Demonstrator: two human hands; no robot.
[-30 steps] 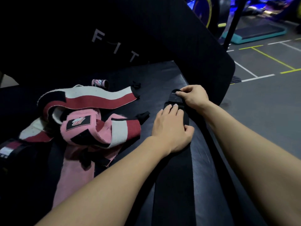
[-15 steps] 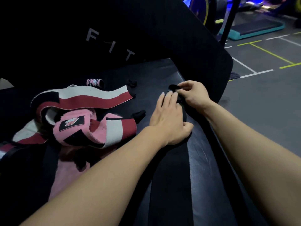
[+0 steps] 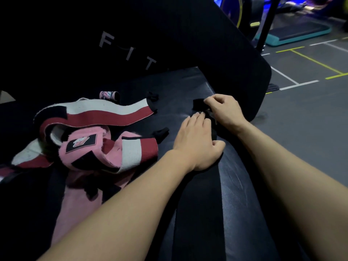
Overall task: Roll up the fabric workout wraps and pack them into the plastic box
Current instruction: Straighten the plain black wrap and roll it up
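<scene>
hands (image 3: 209, 127) on black wrap (image 3: 199, 213), bench edge (image 3: 243, 178) near

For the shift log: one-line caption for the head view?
Left hand pins a black wrap on the bench while the right hand curls its far end.

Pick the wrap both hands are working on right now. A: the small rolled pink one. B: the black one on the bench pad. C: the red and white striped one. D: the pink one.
B: the left hand presses flat on the black wrap while the right hand pinches its far end.
</scene>
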